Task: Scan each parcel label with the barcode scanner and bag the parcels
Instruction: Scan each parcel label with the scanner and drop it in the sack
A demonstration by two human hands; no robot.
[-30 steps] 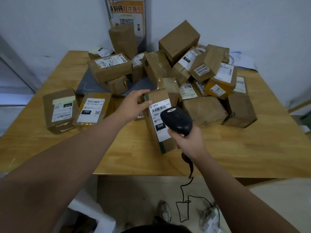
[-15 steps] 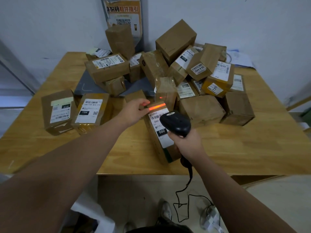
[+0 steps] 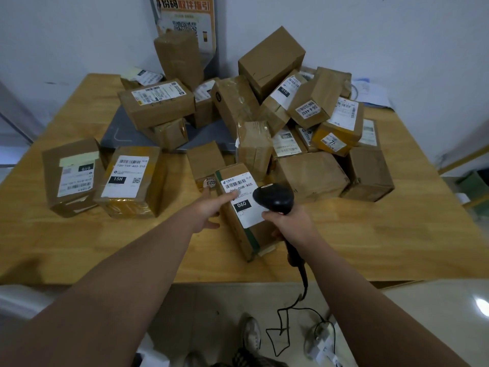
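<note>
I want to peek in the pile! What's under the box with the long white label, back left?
A smaller taped box sits under it, on a grey pad. Anything else beneath is hidden by that labelled box.

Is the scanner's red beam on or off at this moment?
Off, as far as shows: no red line falls on the 060 parcel, though the barcode scanner hovers over its label.

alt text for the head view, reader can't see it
A right hand holds a black scanner over a parcel marked 060 while the left hand touches its label. Behind it a pile of parcels lies on a wooden table.
</note>
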